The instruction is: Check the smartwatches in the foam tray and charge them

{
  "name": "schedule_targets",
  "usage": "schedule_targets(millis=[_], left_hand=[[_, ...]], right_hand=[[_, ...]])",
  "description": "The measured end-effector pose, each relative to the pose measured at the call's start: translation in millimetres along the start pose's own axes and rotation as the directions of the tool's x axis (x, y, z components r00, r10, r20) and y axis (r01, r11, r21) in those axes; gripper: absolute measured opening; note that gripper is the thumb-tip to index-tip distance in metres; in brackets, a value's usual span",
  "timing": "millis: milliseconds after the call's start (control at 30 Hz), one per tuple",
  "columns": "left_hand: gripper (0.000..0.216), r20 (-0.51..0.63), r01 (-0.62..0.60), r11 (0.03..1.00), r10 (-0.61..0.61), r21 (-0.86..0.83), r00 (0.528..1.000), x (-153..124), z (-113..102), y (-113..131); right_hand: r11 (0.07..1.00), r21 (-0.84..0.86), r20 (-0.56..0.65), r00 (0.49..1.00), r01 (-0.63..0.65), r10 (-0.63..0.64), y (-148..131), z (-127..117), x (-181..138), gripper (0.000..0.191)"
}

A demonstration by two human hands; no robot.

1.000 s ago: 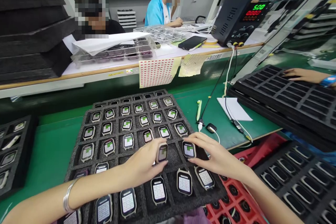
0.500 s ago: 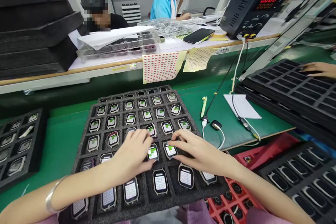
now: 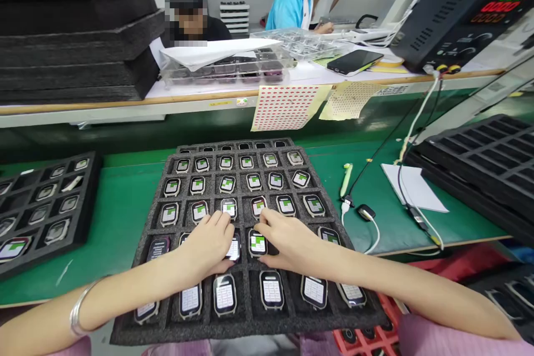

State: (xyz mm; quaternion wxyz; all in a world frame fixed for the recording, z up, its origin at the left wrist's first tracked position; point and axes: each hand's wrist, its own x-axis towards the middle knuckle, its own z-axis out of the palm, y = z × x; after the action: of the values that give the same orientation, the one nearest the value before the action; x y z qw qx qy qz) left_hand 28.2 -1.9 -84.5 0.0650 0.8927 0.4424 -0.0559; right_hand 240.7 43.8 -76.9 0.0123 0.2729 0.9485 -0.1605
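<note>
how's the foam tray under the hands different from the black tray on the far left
The foam tray is grey, speckled and nearly full, both hands resting on its watches; the black tray is smooth, untouched, cut off by the frame edge, with some pockets bare. Watches in both sit in square pockets, and both trays lie on the green bench.

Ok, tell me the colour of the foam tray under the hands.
Dark grey foam tray, head view.

Smartwatch bodies in a dark foam tray

The foam tray (image 3: 246, 322) lies flat on the green bench, its square pockets nearly all filled; one lit watch (image 3: 257, 243) sits at its middle (green-and-white screen, face up), another watch (image 3: 234, 247) at 9 o'clock beside it, half covered.
</note>
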Motion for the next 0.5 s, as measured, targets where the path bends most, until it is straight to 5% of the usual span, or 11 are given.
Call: schedule_targets(millis=[100, 167, 233, 333, 400, 500], left_hand=[[0.034, -0.117, -0.071, 0.979, 0.049, -0.191, 0.992, -3.7, 2.7, -11.5], [0.038, -0.193, -0.088, 0.901, 0.005, -0.424, 0.981, -8.0, 0.6, -20.2], [0.041, -0.207, -0.093, 0.701, -0.079, -0.707, 0.975, -11.5, -5.2, -28.6], [0.045, -0.167, -0.124, 0.228, -0.182, -0.966, 0.969, -11.4, -17.4, -39.2], [0.047, -0.162, -0.173, -0.025, -0.235, -0.985, 0.958, -7.4, -24.9, -43.7], [0.048, -0.138, -0.216, -0.222, -0.320, -0.951, 0.937, 1.3, -32.0, -45.1]], right_hand=[[0.943, 0.333, -0.079, 0.996, -0.012, 0.041, 6.5, -5.6, -6.3, 0.039], [0.802, 0.596, -0.079, 0.992, -0.031, 0.097, 11.1, -12.0, -10.3, 0.044], [0.548, 0.835, -0.037, 0.987, -0.055, 0.155, 14.7, -17.1, -12.4, 0.052], [0.193, 0.981, -0.012, 0.977, -0.030, 0.214, 16.8, -18.3, -10.0, 0.068], [0.112, 0.994, -0.019, 0.967, -0.010, 0.252, 16.1, -16.2, -5.6, 0.066], [0.089, 0.996, -0.051, 0.956, 0.026, 0.290, 13.3, -14.3, 1.5, 0.056]])
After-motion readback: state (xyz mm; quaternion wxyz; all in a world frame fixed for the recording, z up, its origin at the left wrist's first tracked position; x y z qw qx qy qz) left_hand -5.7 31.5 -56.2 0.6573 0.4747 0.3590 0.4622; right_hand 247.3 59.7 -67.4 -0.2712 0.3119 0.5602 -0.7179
